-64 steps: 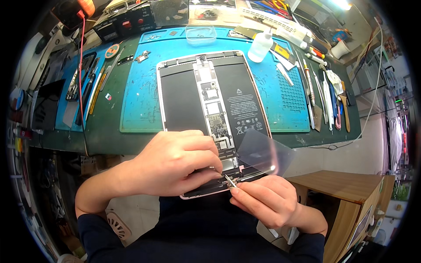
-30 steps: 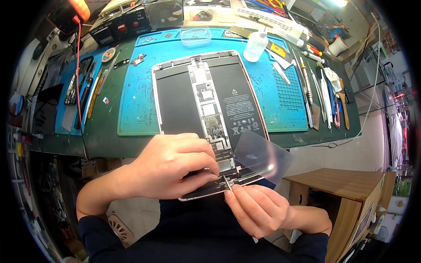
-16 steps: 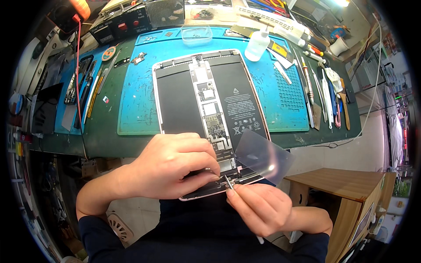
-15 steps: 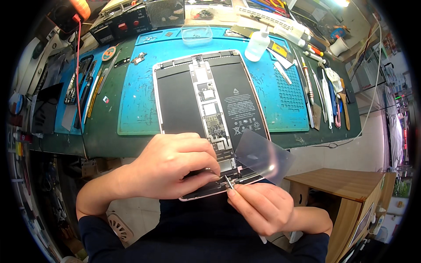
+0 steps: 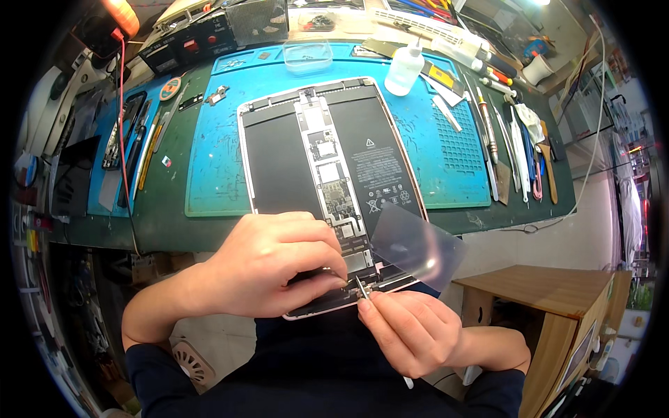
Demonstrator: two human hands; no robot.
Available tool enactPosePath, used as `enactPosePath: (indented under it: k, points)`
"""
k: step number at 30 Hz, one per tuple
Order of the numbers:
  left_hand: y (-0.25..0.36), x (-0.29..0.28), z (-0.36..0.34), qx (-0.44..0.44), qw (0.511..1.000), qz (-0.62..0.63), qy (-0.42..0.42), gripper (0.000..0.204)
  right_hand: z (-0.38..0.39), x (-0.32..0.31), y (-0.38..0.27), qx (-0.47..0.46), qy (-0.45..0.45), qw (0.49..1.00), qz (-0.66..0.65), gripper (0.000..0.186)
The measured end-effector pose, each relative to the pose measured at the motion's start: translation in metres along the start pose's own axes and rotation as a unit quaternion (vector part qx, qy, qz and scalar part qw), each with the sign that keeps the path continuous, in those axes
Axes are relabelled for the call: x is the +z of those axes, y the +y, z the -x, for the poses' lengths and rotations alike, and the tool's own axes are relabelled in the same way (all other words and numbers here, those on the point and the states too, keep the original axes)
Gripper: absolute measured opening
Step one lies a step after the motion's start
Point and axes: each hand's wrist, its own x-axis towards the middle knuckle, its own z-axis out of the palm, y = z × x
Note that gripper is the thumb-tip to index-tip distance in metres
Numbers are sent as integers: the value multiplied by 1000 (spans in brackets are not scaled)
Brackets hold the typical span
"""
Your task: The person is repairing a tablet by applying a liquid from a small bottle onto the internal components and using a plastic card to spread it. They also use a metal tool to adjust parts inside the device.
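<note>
Here we see an opened tablet with black battery cells and a central green circuit board (image 5: pixel 327 181) lying half on the blue work mat (image 5: pixel 216 174), its near end overhanging the table edge toward us. Our left hand (image 5: pixel 268 265) presses down on that near end, fingers curled together. Our right hand (image 5: pixel 411 334) pinches a thin metal tool (image 5: pixel 362 287), its tip touching the tablet's near edge. A clear plastic sheet (image 5: pixel 418 244) lies just right. A clear squeeze bottle (image 5: pixel 404 68) stands far off.
</note>
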Motion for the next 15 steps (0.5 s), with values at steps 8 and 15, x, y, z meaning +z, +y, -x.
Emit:
enactPosePath:
  k: [8,15]
  points:
    - [-1,-1,0,-4,1000,5,-5,16,2,4,-3,-18,6,999,47,18]
    - [-1,-1,1,-5,1000,13,-4,16,4,8,-6,16,32,999,36,17]
